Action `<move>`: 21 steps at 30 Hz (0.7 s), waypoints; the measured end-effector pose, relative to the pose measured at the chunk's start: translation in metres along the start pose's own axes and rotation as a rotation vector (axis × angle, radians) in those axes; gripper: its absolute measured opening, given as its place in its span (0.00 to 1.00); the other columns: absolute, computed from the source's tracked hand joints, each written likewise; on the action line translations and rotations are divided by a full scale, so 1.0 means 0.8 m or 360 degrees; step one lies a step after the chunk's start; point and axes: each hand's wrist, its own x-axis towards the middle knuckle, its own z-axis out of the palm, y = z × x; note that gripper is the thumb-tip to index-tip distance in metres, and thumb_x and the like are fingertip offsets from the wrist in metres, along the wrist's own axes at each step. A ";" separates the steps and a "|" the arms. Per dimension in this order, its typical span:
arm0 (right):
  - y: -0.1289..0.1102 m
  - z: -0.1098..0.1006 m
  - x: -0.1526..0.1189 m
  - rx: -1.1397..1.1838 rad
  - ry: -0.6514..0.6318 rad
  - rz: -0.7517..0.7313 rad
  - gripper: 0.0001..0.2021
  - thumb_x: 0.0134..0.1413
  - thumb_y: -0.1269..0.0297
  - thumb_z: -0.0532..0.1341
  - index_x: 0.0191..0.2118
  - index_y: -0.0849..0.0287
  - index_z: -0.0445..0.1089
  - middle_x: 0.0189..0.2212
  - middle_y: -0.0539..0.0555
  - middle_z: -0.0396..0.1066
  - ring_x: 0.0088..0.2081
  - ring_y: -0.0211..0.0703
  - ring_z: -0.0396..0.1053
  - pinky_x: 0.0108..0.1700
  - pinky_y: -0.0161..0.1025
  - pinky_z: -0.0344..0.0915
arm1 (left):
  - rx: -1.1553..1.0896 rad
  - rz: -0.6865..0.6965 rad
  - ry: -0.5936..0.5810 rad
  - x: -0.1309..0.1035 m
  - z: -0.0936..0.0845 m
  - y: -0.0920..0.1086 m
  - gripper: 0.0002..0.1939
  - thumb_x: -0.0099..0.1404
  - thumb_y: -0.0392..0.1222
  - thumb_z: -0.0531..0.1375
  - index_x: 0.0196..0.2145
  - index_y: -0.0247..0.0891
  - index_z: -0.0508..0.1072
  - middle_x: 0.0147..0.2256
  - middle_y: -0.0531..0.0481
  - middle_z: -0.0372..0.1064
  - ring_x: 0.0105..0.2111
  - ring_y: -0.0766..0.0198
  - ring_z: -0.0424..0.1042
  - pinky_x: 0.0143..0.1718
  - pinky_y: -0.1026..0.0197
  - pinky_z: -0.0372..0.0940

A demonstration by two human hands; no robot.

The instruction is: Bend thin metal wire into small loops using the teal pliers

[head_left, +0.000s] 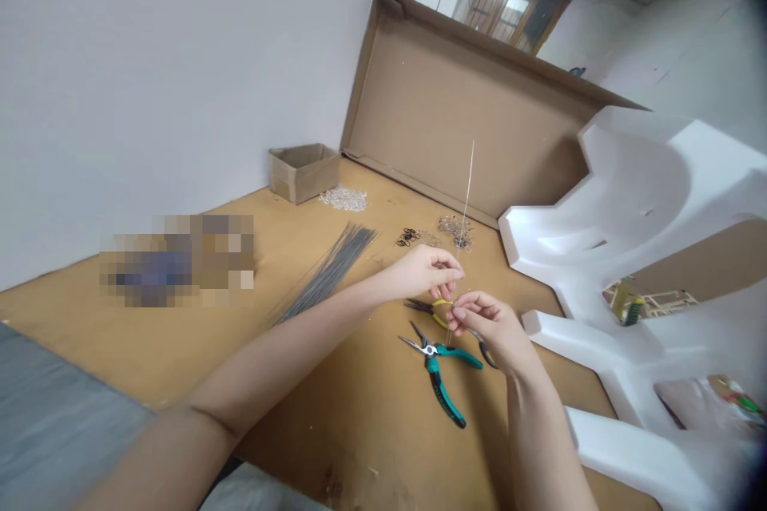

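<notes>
A thin wire [468, 192] stands nearly upright, its top end free above my hands. My left hand [427, 271] is closed on the wire with its fingertips. Just below and to the right, my right hand [484, 318] pinches the lower part of it. Green-handled pliers [442, 371] lie with their jaws apart on the table under my hands. Yellow-handled pliers [440, 311] lie partly hidden behind my right hand. A bundle of straight grey wires [332, 271] rests to the left of my left hand.
A small cardboard box [303, 173] stands at the back beside a pile of clear small pieces [344, 198]. Black loops [408, 237] and tangled wire bits [456, 231] lie beyond my hands. White foam [599, 239] borders the right side.
</notes>
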 end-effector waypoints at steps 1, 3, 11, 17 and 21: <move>0.000 0.001 0.000 0.0000 -0.0006 -0.0001 0.06 0.45 0.64 0.64 0.30 0.60 0.69 0.25 0.52 0.72 0.26 0.36 0.68 0.29 0.34 0.65 | -0.0001 0.0003 -0.0002 0.000 0.001 -0.001 0.07 0.58 0.38 0.56 0.32 0.30 0.68 0.23 0.51 0.67 0.21 0.71 0.69 0.22 0.68 0.63; 0.000 0.002 0.000 -0.0002 -0.0014 0.0006 0.06 0.45 0.64 0.65 0.29 0.59 0.69 0.25 0.51 0.72 0.26 0.36 0.68 0.29 0.34 0.65 | -0.0005 0.0011 0.0001 0.000 0.002 -0.001 0.07 0.58 0.37 0.56 0.33 0.29 0.68 0.23 0.51 0.67 0.21 0.71 0.68 0.22 0.68 0.63; -0.003 0.005 -0.001 -0.0028 0.0012 0.0045 0.07 0.43 0.64 0.65 0.30 0.59 0.69 0.25 0.51 0.72 0.26 0.36 0.69 0.30 0.34 0.65 | 0.0002 0.0038 0.0005 -0.003 0.003 0.002 0.07 0.58 0.35 0.56 0.34 0.29 0.69 0.22 0.52 0.66 0.22 0.71 0.69 0.23 0.69 0.63; -0.003 0.008 -0.001 -0.0073 0.0004 0.0051 0.07 0.42 0.63 0.65 0.29 0.59 0.70 0.23 0.50 0.72 0.25 0.36 0.68 0.29 0.34 0.64 | 0.0020 0.0004 -0.0005 -0.005 0.004 0.005 0.07 0.57 0.36 0.57 0.33 0.29 0.69 0.22 0.52 0.66 0.22 0.71 0.68 0.23 0.68 0.63; -0.005 0.010 -0.003 -0.0102 0.0024 0.0054 0.07 0.41 0.62 0.66 0.28 0.58 0.69 0.22 0.50 0.72 0.24 0.37 0.68 0.28 0.35 0.64 | 0.0029 0.0001 -0.0009 -0.006 0.006 0.005 0.08 0.57 0.37 0.57 0.34 0.30 0.69 0.22 0.52 0.66 0.22 0.71 0.68 0.24 0.68 0.63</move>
